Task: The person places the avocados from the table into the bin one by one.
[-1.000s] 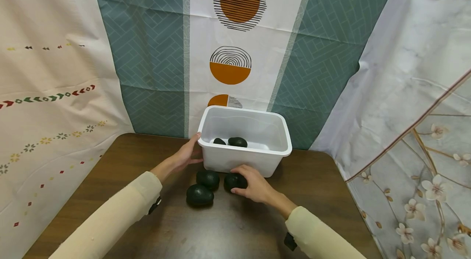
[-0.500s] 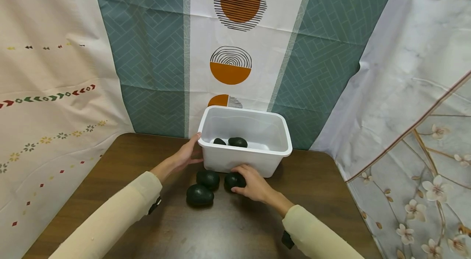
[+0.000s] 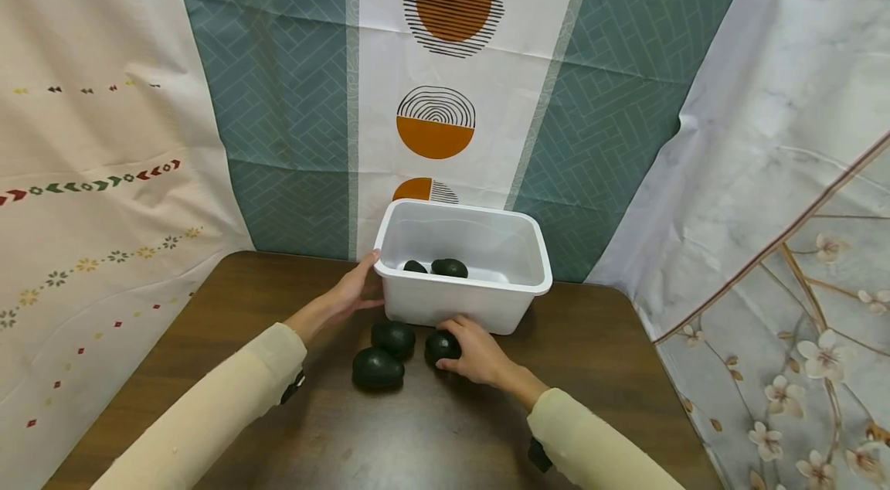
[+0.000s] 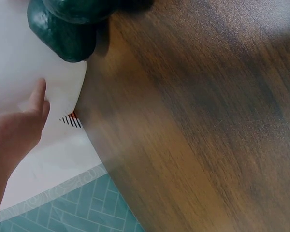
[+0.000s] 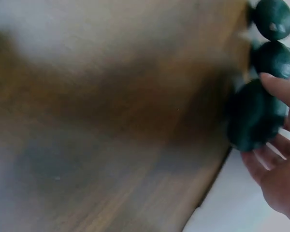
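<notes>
On the table, my right hand grips a dark green avocado in front of a white plastic bin. In the right wrist view the thumb lies on one side of this avocado and the fingers on the other. My left hand rests against the bin's left end, a fingertip at the rim and extended fingers along the wall. Two more avocados sit left of the held one: one by the bin, another nearer me. Inside the bin lie two dark green avocados, one partly hidden by the front wall.
The brown wooden table ends at a patterned curtain right behind the bin. Further cloth hangs on the left and right. Each forearm wears a light sleeve with a dark device at the cuff.
My right hand has shifted slightly left, and the avocado under it shows more of itself and sits a little further right. The left hand and bin have stayed in place.
</notes>
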Action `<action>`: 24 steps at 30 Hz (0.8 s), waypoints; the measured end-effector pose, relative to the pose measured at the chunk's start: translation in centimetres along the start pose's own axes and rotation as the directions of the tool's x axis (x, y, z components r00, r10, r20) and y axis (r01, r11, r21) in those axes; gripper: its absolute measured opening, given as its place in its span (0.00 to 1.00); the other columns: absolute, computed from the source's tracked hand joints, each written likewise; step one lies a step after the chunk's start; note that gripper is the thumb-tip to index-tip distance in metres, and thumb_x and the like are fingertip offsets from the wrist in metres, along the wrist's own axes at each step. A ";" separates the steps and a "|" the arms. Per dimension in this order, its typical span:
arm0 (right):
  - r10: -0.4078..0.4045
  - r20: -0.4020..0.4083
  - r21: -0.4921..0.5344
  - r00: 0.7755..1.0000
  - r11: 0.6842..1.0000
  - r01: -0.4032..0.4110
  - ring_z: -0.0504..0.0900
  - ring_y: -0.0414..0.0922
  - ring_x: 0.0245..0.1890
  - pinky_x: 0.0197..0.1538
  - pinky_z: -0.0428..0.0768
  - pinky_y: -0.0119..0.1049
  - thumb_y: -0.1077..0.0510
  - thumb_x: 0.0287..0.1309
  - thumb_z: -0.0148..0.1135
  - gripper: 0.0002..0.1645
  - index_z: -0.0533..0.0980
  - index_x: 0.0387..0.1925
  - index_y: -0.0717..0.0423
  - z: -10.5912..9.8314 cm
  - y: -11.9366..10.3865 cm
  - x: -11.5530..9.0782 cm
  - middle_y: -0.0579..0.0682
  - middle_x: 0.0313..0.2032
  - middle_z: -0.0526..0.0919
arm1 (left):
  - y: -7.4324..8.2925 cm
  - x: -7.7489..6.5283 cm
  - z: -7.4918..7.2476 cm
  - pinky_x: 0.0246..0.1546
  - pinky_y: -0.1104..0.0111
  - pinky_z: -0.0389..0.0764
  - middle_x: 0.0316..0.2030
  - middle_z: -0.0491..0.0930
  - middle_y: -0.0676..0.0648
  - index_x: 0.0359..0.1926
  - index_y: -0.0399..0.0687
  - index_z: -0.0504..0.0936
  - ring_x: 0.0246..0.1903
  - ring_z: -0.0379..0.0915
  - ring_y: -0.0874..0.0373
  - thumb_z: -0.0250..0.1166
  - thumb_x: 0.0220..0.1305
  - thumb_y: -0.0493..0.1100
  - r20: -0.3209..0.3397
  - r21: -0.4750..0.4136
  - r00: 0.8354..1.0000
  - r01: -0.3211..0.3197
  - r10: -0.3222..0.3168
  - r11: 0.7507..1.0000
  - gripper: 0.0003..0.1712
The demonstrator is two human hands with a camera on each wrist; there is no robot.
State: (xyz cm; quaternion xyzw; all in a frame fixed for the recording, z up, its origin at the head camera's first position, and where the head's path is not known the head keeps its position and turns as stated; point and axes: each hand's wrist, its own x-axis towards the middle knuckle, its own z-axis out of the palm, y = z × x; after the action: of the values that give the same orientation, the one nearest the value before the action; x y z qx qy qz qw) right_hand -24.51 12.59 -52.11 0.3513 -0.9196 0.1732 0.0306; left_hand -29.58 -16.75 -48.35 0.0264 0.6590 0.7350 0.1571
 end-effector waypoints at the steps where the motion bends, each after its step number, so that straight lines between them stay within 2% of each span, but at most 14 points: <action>1: 0.001 0.009 -0.001 1.000 1.000 -0.001 0.75 0.48 0.58 0.62 0.76 0.45 0.45 0.51 0.76 0.37 0.74 0.59 0.53 0.1 0.0 -0.1 0.49 0.56 0.76 | 0.0 0.0 0.0 0.63 0.41 0.69 0.77 0.34 0.41 0.79 0.50 0.41 0.73 0.45 0.32 0.42 0.71 0.72 0.003 0.000 1.000 0.002 -0.002 1.000 0.48; 7: 0.012 0.014 0.020 1.000 1.000 -0.012 0.76 0.49 0.56 0.61 0.76 0.44 0.46 0.50 0.77 0.37 0.75 0.58 0.56 0.1 0.1 0.1 0.50 0.54 0.77 | 0.0 0.0 0.0 0.63 0.41 0.70 0.77 0.34 0.41 0.79 0.51 0.42 0.73 0.45 0.32 0.43 0.70 0.73 -0.004 -0.009 1.000 0.002 -0.002 1.000 0.49; 14: 0.057 0.071 0.007 0.996 0.998 -0.058 0.76 0.51 0.57 0.60 0.76 0.46 0.44 0.49 0.78 0.40 0.75 0.59 0.58 -0.3 0.3 0.4 0.53 0.55 0.78 | 0.1 0.0 0.0 0.63 0.42 0.70 0.77 0.35 0.41 0.79 0.52 0.42 0.73 0.45 0.34 0.44 0.70 0.73 -0.006 -0.019 1.000 0.004 -0.004 1.000 0.49; 21: 0.031 0.082 -0.022 0.996 0.999 -0.029 0.78 0.51 0.54 0.58 0.77 0.44 0.43 0.49 0.77 0.38 0.75 0.57 0.57 -0.3 0.2 1.2 0.52 0.52 0.80 | 0.3 -0.1 -0.2 0.63 0.41 0.70 0.77 0.37 0.41 0.78 0.51 0.43 0.73 0.46 0.34 0.44 0.70 0.74 -0.026 -0.005 1.000 -0.002 0.002 1.000 0.49; 24: 0.038 0.090 -0.029 0.995 0.999 -0.036 0.77 0.52 0.55 0.59 0.77 0.45 0.44 0.49 0.77 0.39 0.75 0.58 0.57 -0.4 0.3 1.0 0.52 0.54 0.80 | 0.5 0.0 0.0 0.63 0.42 0.69 0.78 0.36 0.41 0.79 0.52 0.43 0.73 0.45 0.34 0.42 0.70 0.74 -0.004 0.018 1.000 0.000 0.000 1.000 0.48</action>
State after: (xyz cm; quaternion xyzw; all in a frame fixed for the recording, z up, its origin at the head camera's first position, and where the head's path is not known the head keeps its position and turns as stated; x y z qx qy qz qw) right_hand -25.49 12.34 -51.62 0.3412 -0.9287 0.1453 -0.0096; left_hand -29.64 -16.76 -47.87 0.0263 0.6658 0.7293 0.1553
